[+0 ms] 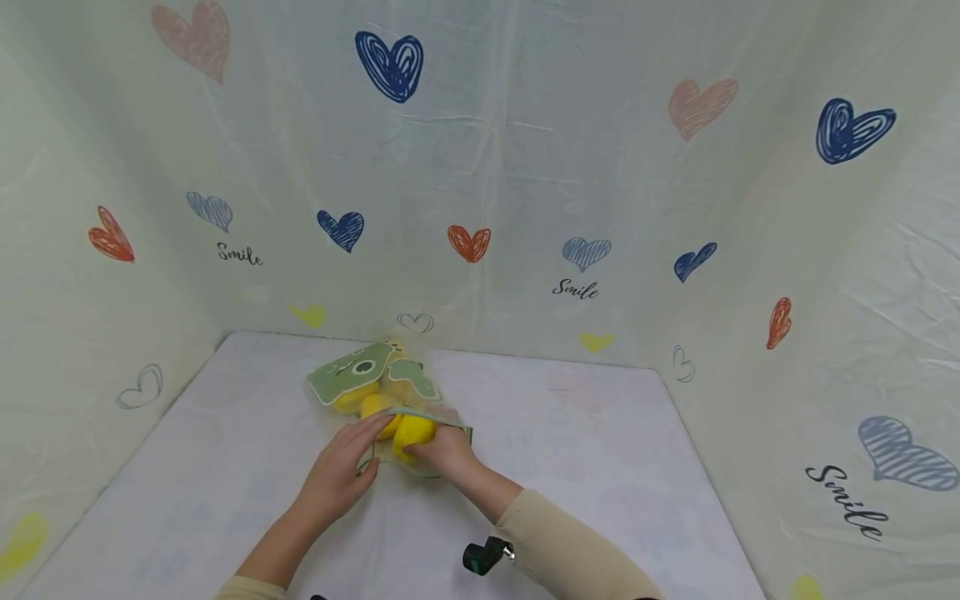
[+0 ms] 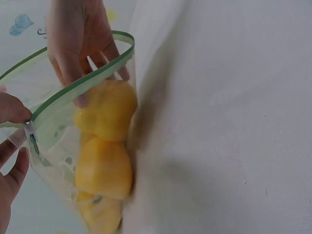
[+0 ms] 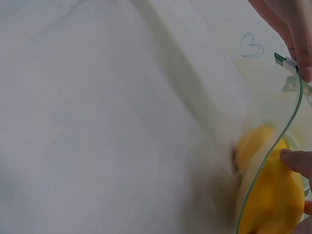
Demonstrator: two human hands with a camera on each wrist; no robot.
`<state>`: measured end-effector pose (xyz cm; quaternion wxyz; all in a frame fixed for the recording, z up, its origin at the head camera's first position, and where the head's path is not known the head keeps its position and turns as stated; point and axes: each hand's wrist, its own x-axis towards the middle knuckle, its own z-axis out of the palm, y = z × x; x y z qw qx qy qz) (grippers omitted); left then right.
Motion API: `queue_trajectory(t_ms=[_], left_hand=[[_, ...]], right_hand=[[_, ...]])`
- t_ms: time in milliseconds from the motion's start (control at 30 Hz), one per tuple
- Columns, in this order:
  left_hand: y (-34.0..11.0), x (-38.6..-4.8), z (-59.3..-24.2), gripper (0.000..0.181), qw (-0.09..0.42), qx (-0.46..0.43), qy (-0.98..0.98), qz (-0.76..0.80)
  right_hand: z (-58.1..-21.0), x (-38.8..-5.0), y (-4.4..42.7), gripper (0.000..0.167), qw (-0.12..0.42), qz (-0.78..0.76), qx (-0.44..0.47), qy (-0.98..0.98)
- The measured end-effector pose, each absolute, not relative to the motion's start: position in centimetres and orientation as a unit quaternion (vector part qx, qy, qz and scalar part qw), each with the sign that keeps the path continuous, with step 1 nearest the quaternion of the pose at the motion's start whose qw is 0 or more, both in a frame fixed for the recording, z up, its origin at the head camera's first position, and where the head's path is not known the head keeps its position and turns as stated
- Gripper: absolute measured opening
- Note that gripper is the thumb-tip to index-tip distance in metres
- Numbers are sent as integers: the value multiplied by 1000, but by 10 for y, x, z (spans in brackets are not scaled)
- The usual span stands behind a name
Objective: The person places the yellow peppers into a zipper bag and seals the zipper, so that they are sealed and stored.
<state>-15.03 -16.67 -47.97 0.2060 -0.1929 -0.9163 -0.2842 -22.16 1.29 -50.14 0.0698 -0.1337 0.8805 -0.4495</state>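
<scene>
A clear zip bag [image 1: 348, 375] with green print lies on the white table, its green-edged mouth turned toward me. Several smooth, lobed yellow bell peppers [image 2: 103, 168] are inside it. My left hand [image 1: 341, 471] pinches the bag's rim by the white slider [image 3: 290, 64]. Reaching through the mouth, my right hand [image 1: 450, 454] holds the nearest yellow bell pepper [image 1: 414, 435] just inside the rim. Its thumb [image 3: 295, 161] rests on the pepper in the right wrist view; part of that hand is out of frame there.
A white cloth covers the table [image 1: 570, 467]. Pale curtains [image 1: 510, 167] printed with hearts stand behind it and on both sides. A small black device [image 1: 483, 556] sits beside my right sleeve [image 1: 570, 542].
</scene>
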Motion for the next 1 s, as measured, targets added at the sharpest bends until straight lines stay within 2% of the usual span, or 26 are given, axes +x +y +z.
queue_trajectory(t_ms=[400,1000], left_hand=[[-167,-151,-482,72,236,-205,-909,-275],[-169,-149,-489,74,266,-228,-896,-272]], right_hand=[[-507,-229,3,73,34,-453,-131,881],[-513,-231,-5,75,13,-445,-126,887]])
